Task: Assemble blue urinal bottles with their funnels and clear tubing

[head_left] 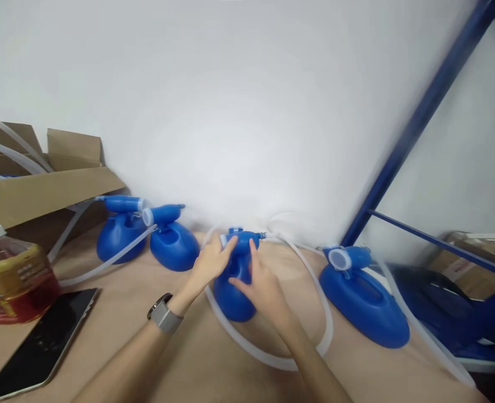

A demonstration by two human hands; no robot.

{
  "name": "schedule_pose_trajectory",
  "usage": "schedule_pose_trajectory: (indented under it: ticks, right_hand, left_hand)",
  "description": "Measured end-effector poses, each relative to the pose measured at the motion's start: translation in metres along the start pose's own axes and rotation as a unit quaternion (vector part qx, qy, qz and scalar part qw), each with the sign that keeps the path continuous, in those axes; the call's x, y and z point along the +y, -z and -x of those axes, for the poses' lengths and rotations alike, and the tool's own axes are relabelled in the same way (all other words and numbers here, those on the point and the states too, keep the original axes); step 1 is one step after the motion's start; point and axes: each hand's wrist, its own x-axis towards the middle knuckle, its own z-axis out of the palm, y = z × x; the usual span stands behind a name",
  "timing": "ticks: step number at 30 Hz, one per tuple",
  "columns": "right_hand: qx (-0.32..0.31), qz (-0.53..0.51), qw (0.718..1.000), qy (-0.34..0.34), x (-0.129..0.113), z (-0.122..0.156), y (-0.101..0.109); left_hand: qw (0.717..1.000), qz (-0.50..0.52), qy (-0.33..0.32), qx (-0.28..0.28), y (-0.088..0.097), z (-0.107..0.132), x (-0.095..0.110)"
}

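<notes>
I've got the table [197,358], then an open carton [54,193] holding pale tubes [14,155]. Centre blue bottle [234,302] sits mid-table, contents hidden. Jar [16,274], far left: part-full, reddish liquid [33,302]. Left hand [209,260] half-curled at the bottle's neck [244,240], hold unclear; right hand [266,285] spread, touching, not gripping. Step: likely adjusting the neck; next calls for steadying.

left hand [211,260] and right hand [266,285] partly hide middle blue bottle [234,302]; phone [41,344] cut off, jar label [18,271] blurred

Smooth blue plastic bottle [234,299], matt cardboard box [54,193], glossy phone [41,347]
</notes>
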Motion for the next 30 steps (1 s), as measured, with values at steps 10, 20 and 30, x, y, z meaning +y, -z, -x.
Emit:
schedule_pose_trajectory:
  ticks: [10,20,30]
  right_hand:
    - [0.099,0.211,0.959,0.159,-0.01,-0.039,0.039]
    - [0.11,0.244,0.954,0.139,-0.019,-0.038,0.024]
    - [0.03,0.204,0.977,0.052,-0.012,-0.032,0.064]
  left_hand:
    - [0.986,0.014,-0.149,-0.076,0.015,-0.003,-0.003]
    - [0.994,0.067,-0.086,-0.009,-0.012,-0.017,-0.028]
    - [0.978,0.187,0.017,-0.09,0.02,-0.021,-0.017]
